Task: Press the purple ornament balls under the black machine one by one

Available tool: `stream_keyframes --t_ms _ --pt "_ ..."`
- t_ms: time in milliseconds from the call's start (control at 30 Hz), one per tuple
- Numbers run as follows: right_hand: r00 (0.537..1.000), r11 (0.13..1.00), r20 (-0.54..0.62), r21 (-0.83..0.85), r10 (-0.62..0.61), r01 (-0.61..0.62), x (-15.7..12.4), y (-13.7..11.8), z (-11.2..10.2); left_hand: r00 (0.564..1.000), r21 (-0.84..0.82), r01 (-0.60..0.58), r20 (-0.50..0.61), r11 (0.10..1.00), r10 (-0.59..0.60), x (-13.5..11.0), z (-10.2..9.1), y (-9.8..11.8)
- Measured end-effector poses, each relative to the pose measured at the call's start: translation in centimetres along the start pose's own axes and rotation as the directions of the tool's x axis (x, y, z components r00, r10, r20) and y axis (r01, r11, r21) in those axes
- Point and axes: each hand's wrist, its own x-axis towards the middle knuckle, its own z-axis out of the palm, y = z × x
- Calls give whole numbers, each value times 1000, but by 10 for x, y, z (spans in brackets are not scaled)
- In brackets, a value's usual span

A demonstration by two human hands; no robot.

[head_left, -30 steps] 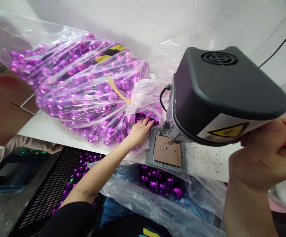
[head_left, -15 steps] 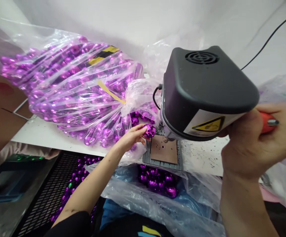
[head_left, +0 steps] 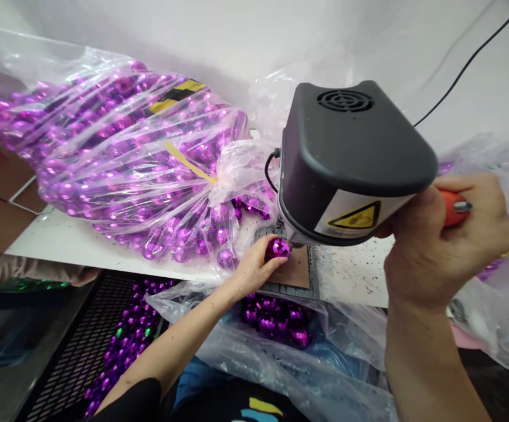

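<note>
so much purple here. the ball (head_left: 278, 247) pinched in the left hand (head_left: 254, 269) is shiny metallic purple with a faceted sparkle, same as the heap inside the clear plastic bag (head_left: 118, 170), which has a yellow strip tying it and a yellow-and-black striped label showing through. the machine head (head_left: 351, 158) is matte black on top, white underneath, with a yellow triangle warning sticker. the right hand (head_left: 439, 246) wraps an orange-red lever handle (head_left: 450, 208) with a silver tip. the base plate (head_left: 296, 272) is grey with a brown pad, and the white table (head_left: 61, 243) is speckled black near it.
</note>
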Motion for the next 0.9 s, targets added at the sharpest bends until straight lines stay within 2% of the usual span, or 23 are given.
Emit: stream_keyframes --t_ms 133,233,333,400,433,500,533,567,600,633,700,767,900 --pt "1000 999 -4 -26 -19 19 -1 2 0 979 201 -193 -24 960 202 -7 15 -1" --pt "1000 999 -6 -25 -28 28 0 1 0 967 298 -218 -60 929 247 -11 30 -2" --pt "998 997 -23 -32 -65 64 2 -2 0 971 212 -172 -126 962 201 -14 41 -1" --pt "996 995 -23 -42 -90 89 3 -5 0 971 55 -53 -232 997 65 -21 39 -1" --pt "994 994 -19 -47 -104 103 4 -5 0 948 -40 17 -317 999 -29 -26 35 -2" --pt "993 992 -1 -50 -116 115 5 -6 -2 840 -206 107 -505 973 -199 -40 24 -4" --pt "992 991 4 -52 -123 123 5 -5 -2 782 -252 119 -573 960 -247 -46 18 -5" --pt "991 989 -1 -54 -134 134 6 -5 -3 748 -261 124 -609 957 -263 -52 13 -6" --pt "990 989 -1 -52 -138 137 6 -4 -4 744 -241 130 -618 962 -256 -56 10 -7" --pt "991 990 6 -45 -135 136 7 -2 -4 763 -205 139 -601 969 -237 -57 8 -7" --pt "992 991 19 -32 -128 128 8 0 -5 834 -131 139 -519 982 -188 -53 11 -6" --pt "993 993 22 -26 -116 117 9 2 -4 882 -87 93 -454 992 -123 -41 19 -4" --pt "994 993 12 -26 -111 112 10 2 -2 932 -17 -40 -361 999 31 -17 33 -2"
